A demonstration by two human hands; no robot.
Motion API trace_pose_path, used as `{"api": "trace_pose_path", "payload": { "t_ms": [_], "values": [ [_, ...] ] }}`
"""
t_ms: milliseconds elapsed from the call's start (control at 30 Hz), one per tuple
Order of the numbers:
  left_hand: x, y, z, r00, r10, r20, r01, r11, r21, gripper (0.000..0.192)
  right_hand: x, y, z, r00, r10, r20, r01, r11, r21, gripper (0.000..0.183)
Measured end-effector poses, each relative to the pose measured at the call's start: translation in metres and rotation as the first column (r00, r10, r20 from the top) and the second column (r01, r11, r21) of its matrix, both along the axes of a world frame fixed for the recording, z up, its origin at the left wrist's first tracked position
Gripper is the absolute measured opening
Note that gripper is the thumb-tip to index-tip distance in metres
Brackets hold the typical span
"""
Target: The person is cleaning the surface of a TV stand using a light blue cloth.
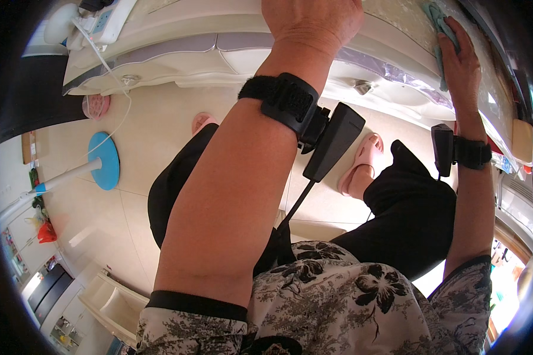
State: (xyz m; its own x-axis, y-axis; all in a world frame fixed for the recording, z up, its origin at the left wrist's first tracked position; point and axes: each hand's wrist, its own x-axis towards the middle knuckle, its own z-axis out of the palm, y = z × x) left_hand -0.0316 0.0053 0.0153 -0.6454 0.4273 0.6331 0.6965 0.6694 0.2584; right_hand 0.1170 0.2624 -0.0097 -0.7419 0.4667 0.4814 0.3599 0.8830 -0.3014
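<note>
My right hand (464, 73) holds a grey-green cloth (442, 33) against the patterned top (395, 15) of a white cabinet, at the upper right. The cloth hangs partly out past the thumb side and is bunched under the fingers. My left hand (313, 20) reaches over the cabinet's front edge at the top middle. Its fingers lie beyond the picture's edge, so whatever it touches is hidden. Each wrist wears a black strap with a black box, the left one (335, 142) trailing a cable.
Below the top are cabinet drawers (248, 60) with metal knobs (363, 87). A power strip (106, 22) with a white cable sits at the upper left. On the tiled floor stands a pole with a round blue base (104, 160). A cream bench-like piece (115, 306) is at lower left.
</note>
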Motion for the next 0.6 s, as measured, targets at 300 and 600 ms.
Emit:
{"api": "trace_pose_path", "payload": {
  "t_ms": [300,600],
  "values": [
    [-0.0012,-0.0011,-0.0008,1.0,0.004,0.003,-0.004,1.0,-0.005,0.026,-0.0009,-0.0069,0.0018,0.998,-0.048,0.036,0.047,0.999,0.026,0.044],
    [-0.0006,-0.0008,-0.0008,1.0,-0.001,-0.004,0.001,1.0,0.01,0.025,-0.0011,-0.005,0.0004,0.999,-0.035,0.009,0.034,0.997,0.068,0.044]
  ]
}}
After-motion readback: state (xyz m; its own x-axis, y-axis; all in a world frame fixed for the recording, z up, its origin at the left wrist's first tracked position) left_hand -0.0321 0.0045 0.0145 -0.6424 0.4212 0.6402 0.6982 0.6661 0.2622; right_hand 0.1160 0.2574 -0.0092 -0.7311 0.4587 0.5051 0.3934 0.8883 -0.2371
